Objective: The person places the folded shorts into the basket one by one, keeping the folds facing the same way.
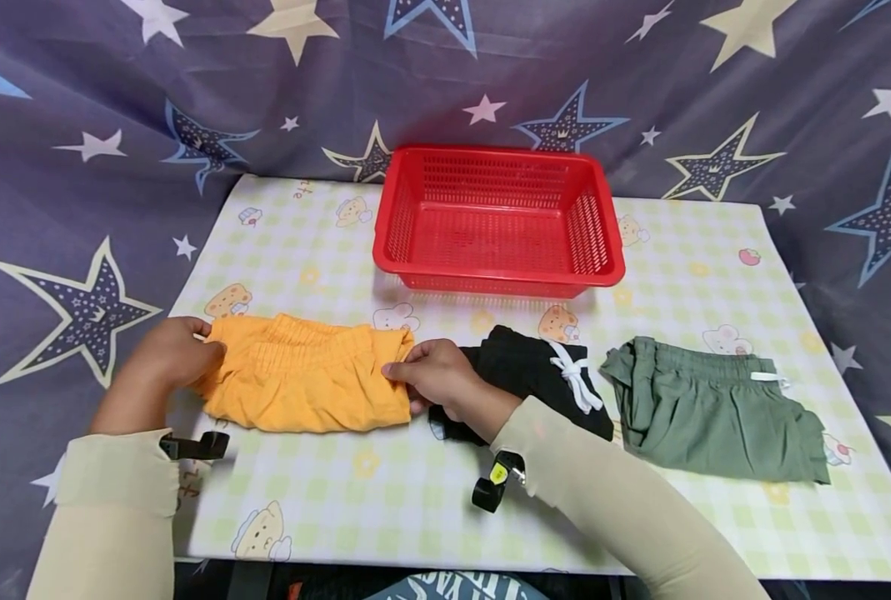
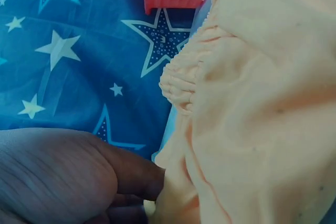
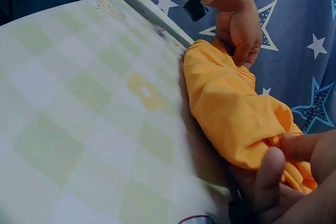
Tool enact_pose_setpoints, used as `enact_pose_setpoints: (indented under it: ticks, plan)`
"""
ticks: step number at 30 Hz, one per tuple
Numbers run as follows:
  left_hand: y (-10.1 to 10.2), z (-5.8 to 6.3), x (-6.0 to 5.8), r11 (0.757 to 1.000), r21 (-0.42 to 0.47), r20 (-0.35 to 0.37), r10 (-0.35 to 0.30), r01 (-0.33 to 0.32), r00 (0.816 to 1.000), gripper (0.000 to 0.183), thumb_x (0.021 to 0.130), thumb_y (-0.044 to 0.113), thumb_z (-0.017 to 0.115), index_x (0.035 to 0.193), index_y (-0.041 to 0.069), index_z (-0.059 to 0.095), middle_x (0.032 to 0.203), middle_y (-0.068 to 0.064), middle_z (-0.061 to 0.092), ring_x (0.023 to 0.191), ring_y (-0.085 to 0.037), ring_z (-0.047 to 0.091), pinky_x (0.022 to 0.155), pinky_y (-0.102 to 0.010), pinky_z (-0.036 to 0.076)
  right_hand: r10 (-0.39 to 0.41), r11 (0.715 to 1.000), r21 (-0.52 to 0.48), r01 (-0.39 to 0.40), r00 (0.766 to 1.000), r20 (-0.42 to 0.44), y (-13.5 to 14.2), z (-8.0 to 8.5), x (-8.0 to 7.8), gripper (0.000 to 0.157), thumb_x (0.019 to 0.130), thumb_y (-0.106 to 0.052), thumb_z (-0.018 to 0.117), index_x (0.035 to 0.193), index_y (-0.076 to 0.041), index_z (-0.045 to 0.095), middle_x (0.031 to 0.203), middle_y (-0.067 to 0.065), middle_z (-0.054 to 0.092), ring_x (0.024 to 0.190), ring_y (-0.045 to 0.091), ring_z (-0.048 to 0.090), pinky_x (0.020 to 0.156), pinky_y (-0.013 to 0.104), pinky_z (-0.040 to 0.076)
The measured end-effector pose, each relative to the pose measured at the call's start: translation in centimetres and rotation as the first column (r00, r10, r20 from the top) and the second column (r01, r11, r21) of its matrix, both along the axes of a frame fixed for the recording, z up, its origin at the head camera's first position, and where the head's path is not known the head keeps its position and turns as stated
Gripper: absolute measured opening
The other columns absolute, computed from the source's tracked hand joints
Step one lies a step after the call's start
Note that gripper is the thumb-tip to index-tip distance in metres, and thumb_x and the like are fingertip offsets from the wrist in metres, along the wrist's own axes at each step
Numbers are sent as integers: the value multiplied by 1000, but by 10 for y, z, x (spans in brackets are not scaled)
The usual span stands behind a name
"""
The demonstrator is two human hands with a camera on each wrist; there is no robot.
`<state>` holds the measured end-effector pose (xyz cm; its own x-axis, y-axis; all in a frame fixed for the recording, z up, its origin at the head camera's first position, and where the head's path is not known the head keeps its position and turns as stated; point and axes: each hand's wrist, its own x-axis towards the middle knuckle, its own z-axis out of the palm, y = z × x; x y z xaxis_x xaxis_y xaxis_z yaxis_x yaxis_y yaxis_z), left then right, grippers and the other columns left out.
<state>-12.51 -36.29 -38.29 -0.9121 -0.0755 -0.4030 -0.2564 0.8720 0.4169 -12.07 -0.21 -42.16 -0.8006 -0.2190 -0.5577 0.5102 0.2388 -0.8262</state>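
Note:
Yellow-orange shorts [image 1: 310,387] with a gathered elastic waistband lie folded across the left part of the table, waistband toward the back. My left hand [image 1: 181,352] pinches their left edge; in the left wrist view its thumb lies against the cloth [image 2: 262,114]. At the opposite edge my right hand [image 1: 445,377] pinches the fabric between thumb and fingers, and the right wrist view shows the cloth [image 3: 226,108] bunched there. Black shorts [image 1: 516,367] with a white drawstring lie just beyond the right hand, partly covered by it.
Green shorts [image 1: 715,412] with a white drawstring lie folded at the right. Behind the clothes stands a red plastic basket [image 1: 498,281] with nothing in it. A checked cloth [image 1: 355,508] covers the table, and a star-patterned curtain [image 1: 445,100] hangs behind.

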Motion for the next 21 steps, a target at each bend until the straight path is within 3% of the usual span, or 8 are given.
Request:
enact_pose_setpoints:
  ticks: [3,9,16,21]
  plan:
    - [1,-1,0,1000,-12,-42,15,-15,999,52,99,27,55,132,-12,49,134,-38,48,103,-46,54,79,-52,49,-19,999,42,21,999,-33,-1,-1,0,24,85,-16,85,93,-5,65,66,7,59,41,15,50,41,25,47]
    - [10,5,1,999,22,-112,45,-43,993,48,99,29,61,128,-9,57,123,-34,58,89,-38,59,63,-36,47,-75,993,80,87,987,-140,1,4,0,22,86,-12,83,99,-4,67,68,4,63,46,15,52,42,24,46]
    - [21,37,7,994,48,-169,100,-93,980,53,101,36,62,130,-7,59,119,-32,63,95,-40,61,65,-36,48,-68,994,63,94,941,-331,15,33,-8,26,87,-11,81,109,1,74,87,8,74,65,13,67,54,27,56]
    - [31,62,5,987,114,-228,139,-115,964,55,100,38,64,130,-7,60,114,-28,68,84,-27,63,62,-33,50,-82,996,11,92,933,-351,31,64,-18,28,90,-10,79,115,2,73,100,10,75,80,17,72,64,31,61]
